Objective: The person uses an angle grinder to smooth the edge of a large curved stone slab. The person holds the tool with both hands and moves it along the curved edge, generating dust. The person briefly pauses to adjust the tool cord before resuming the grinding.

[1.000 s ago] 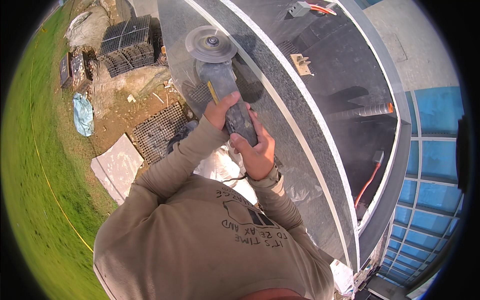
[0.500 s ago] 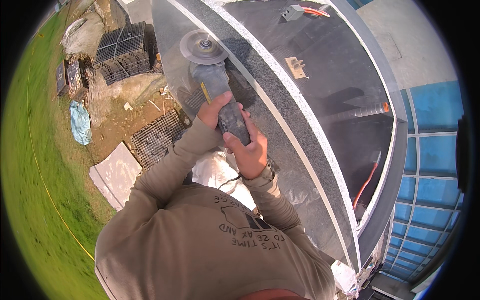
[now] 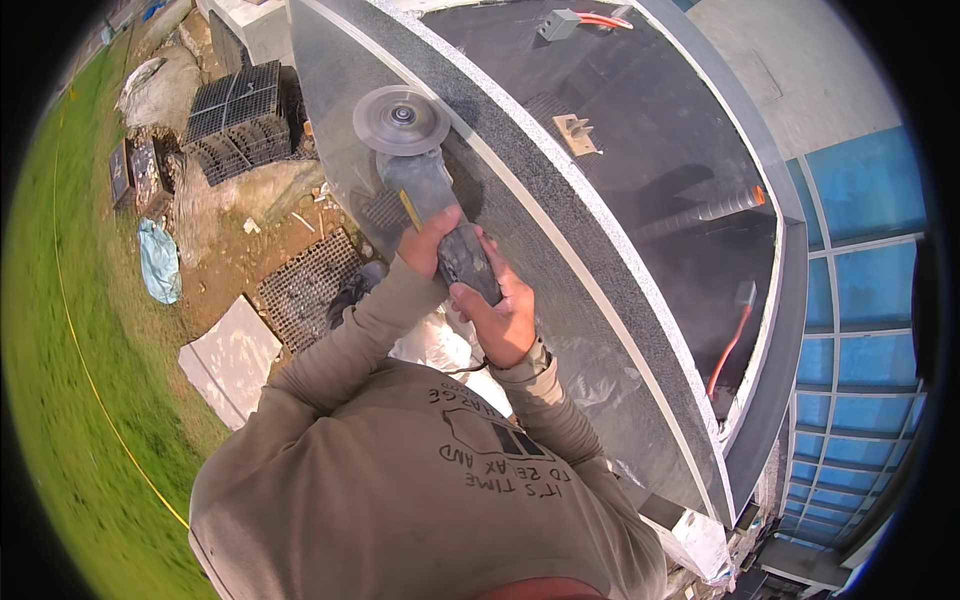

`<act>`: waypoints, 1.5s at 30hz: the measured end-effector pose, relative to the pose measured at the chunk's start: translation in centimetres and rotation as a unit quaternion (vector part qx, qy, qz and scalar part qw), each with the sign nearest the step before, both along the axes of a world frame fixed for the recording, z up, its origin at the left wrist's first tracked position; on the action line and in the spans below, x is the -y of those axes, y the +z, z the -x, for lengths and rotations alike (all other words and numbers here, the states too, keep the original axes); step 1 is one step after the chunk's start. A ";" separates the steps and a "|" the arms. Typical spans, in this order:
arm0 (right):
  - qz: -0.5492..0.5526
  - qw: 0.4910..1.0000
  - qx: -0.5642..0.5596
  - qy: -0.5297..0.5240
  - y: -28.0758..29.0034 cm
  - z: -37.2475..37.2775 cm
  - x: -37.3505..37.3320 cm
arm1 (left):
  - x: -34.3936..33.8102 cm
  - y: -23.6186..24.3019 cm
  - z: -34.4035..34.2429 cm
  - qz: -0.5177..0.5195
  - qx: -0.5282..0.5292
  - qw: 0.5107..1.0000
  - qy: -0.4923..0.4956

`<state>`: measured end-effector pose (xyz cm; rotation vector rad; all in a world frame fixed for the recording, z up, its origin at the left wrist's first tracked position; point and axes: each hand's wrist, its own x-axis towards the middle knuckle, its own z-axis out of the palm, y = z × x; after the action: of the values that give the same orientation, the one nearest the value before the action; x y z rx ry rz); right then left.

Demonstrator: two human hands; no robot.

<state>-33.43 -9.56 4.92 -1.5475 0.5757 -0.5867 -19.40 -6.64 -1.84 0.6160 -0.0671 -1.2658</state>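
Note:
My left hand (image 3: 432, 240) wraps round the upper body of a dusty grey angle grinder (image 3: 468, 262). Lower down, my right hand (image 3: 503, 312) grips the rear end of the same tool. The grinder's round disc (image 3: 378, 128) faces up at the front, looking blurred at its rim. It lies over a curved, polished dark grey stone surface (image 3: 570, 330), its right edge by the pale strip (image 3: 540, 215) along that surface. Whether the disc touches the stone I cannot tell. A dark cord shows below my right hand.
Beyond a rough white edge (image 3: 600, 225) lies a dark recess (image 3: 690, 130) with a grey box (image 3: 558, 25), a small wooden piece (image 3: 575, 136) and orange-ended conduits (image 3: 735, 205). Black plastic grids (image 3: 235, 110), a stone slab (image 3: 230, 360) and grass (image 3: 80, 330) lie left.
The view has shifted slightly, with the grinder's disc a little lower in the picture. Both hands keep their hold on the grinder, and the disc stays beside the pale strip.

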 end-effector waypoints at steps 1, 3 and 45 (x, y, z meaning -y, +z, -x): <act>-0.007 1.000 -0.002 -0.003 0.1 0.4 -0.1 | -0.1 0.1 0.4 -0.004 -0.001 1.000 -0.003; -0.024 0.999 -0.022 -0.002 0.3 1.1 -0.1 | -0.3 0.5 1.1 -0.002 -0.008 1.000 -0.009; -0.058 0.998 -0.018 -0.002 0.1 -4.0 1.6 | 1.5 0.2 -4.0 -0.020 0.014 1.000 0.006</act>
<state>-29.45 -11.17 5.05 -1.4505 0.6306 -0.5200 -15.45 -8.14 -1.62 0.6678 -0.0610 -1.2494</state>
